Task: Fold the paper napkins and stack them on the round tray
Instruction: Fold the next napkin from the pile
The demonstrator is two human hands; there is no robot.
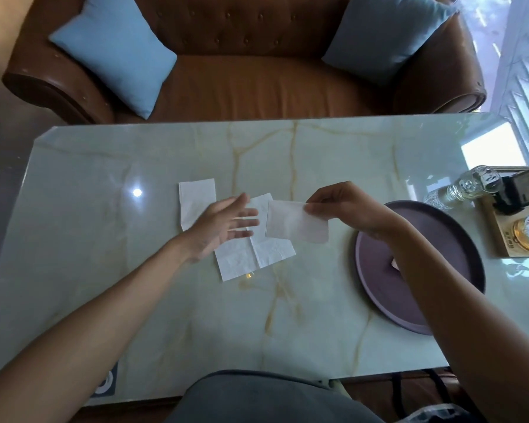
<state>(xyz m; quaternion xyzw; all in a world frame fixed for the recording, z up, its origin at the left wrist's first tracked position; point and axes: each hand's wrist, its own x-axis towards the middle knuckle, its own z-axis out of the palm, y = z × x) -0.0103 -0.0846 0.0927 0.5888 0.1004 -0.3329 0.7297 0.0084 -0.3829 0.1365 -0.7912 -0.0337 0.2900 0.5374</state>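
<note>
My right hand [345, 206] pinches a folded white napkin [295, 222] by its upper right edge and holds it above the marble table [165, 315]. My left hand [226, 222] hovers just left of it, fingers straight and spread, holding nothing. Beneath the hands an unfolded napkin [257, 254] lies flat on the table. A narrow folded napkin [194, 199] lies to its left. The round dark purple tray [379, 288] sits at the right, partly hidden by my right forearm; a small pale corner [394, 265] shows on it beside the arm.
A glass bottle [468, 186] lies beyond the tray. A wooden tray [501, 236] with a dark holder and a glass stands at the right edge. A brown leather sofa [257, 83] with blue cushions faces the table's far side.
</note>
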